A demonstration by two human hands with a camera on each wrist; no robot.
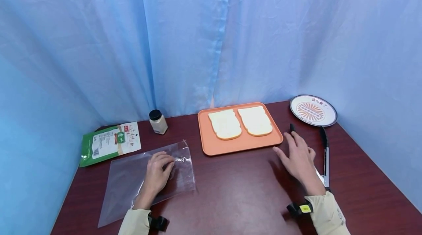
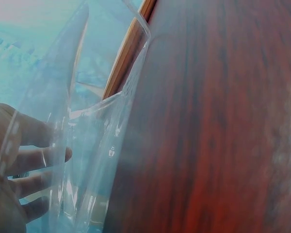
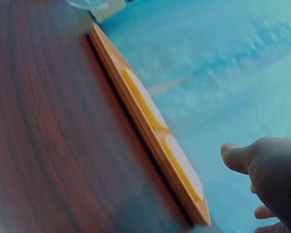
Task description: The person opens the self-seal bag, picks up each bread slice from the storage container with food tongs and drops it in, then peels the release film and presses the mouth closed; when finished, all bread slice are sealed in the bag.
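My left hand (image 1: pixel 157 172) is over a clear plastic bag (image 1: pixel 123 182) on the left of the table, thumb and index finger pinching its film. In the left wrist view the fingers (image 2: pixel 34 184) show through the raised, creased plastic. To the right, my right hand (image 1: pixel 300 160) hovers with fingers loosely spread above a pair of tongs (image 1: pixel 326 161), which have black tips and metal arms. The hand hides part of them. In the right wrist view, the thumb (image 3: pixel 237 158) stands out with nothing against it.
An orange tray (image 1: pixel 211 149) with two bread slices (image 1: pixel 225 124) lies at the back middle. A black-lidded jar (image 1: pixel 158 122) and a green-and-white packet (image 1: pixel 110 143) are at the back left. A patterned plate (image 1: pixel 313 110) sits back right. Blue curtains (image 1: pixel 184 44) surround the table.
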